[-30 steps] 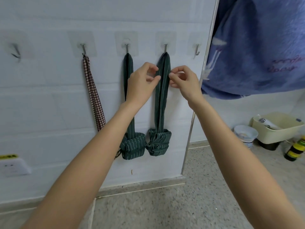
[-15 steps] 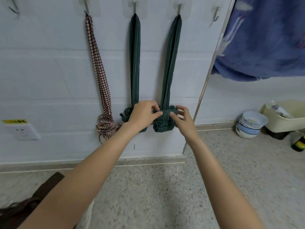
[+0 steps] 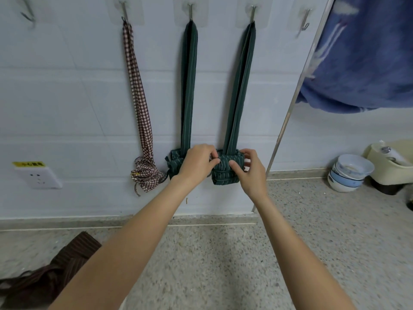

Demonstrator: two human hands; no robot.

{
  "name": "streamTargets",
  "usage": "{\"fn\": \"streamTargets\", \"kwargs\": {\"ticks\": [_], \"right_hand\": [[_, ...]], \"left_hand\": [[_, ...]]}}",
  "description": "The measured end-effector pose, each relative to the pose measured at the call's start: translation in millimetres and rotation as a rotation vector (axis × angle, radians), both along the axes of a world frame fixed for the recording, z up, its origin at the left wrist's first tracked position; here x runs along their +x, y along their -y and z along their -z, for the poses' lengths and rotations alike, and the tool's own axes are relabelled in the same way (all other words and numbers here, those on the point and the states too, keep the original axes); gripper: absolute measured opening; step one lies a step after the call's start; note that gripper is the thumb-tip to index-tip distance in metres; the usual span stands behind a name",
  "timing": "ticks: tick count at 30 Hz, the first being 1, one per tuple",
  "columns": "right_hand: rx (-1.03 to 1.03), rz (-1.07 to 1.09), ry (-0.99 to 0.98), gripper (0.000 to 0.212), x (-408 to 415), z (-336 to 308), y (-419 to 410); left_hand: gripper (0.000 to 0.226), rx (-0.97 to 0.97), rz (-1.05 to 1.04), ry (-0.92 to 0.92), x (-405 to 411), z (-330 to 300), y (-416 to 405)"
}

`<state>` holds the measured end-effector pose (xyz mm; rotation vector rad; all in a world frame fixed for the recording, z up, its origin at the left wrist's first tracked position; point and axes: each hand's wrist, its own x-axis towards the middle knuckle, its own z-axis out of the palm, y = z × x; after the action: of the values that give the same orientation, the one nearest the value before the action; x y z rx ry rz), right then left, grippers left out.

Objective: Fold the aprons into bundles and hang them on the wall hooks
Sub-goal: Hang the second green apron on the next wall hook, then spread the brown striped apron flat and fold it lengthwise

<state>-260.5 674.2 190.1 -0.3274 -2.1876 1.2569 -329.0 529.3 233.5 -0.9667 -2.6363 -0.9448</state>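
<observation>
Three bundled aprons hang from wall hooks by their straps. The right one is a green striped bundle (image 3: 224, 173) under the fourth hook (image 3: 252, 12). My left hand (image 3: 196, 163) pinches its upper left edge, and my right hand (image 3: 250, 170) grips its right side with thumb in front. A second green striped bundle (image 3: 173, 163) hangs just left, partly hidden behind my left hand. A red checked bundle (image 3: 146, 175) hangs further left. A brown striped apron (image 3: 47, 278) lies loose on the floor at the lower left.
Bare hooks sit at the far left (image 3: 28, 14) and far right (image 3: 305, 19) of the row. A metal pole (image 3: 290, 108) leans past the wall corner. Blue cloth (image 3: 366, 57) hangs at upper right. Stacked bowls (image 3: 348, 173) and a cream basin (image 3: 391, 166) stand on the floor. A wall socket (image 3: 36, 176) sits low left.
Both hands slid from the top of the right green strap down to its bundle and now hold it. The view dropped lower, showing the floor and the brown apron.
</observation>
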Motion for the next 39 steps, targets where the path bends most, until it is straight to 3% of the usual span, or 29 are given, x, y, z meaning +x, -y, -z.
{"fn": "streamTargets", "kwargs": {"ticks": [5,8,11,14,17,22,26,29,34,39], "right_hand": [[0.017,-0.043,0.025,0.043,3.3,-3.4,-2.5],[0.237,0.033,-0.077,0.039,18.0,-8.9,-0.6],[0.480,0.039,-0.293,0.023,42.0,-19.1,11.3],[0.657,-0.092,-0.423,0.015,65.3,-20.9,34.1],[0.733,-0.277,-0.474,0.014,84.5,-6.8,63.5],[0.749,-0.671,-0.296,0.012,102.2,55.3,131.8],[0.864,-0.931,0.093,0.037,97.7,105.1,189.1],[0.797,-1.069,0.298,0.052,86.2,131.3,239.7],[0.543,-1.111,0.430,0.068,45.2,166.6,321.3],[0.910,-1.048,0.412,0.056,-9.2,193.2,374.1]], "left_hand": [[0.017,0.010,-0.039,0.004,3.3,-1.8,0.2],[0.020,-0.043,-0.074,-0.116,17.6,-4.7,4.6],[0.017,0.043,-0.081,-0.247,45.0,-3.7,20.3],[0.014,0.127,-0.131,-0.408,81.7,11.4,50.5],[0.014,0.150,-0.218,-0.442,117.4,46.6,93.0],[0.021,0.086,-0.481,-0.209,191.7,125.9,189.6],[0.027,-0.012,-0.712,0.126,230.1,182.2,268.5],[0.046,0.023,-0.935,0.411,243.6,212.2,320.8],[0.061,0.211,-1.043,0.645,220.6,238.8,379.9],[0.064,0.283,-0.967,0.626,157.7,245.5,403.0]]}}
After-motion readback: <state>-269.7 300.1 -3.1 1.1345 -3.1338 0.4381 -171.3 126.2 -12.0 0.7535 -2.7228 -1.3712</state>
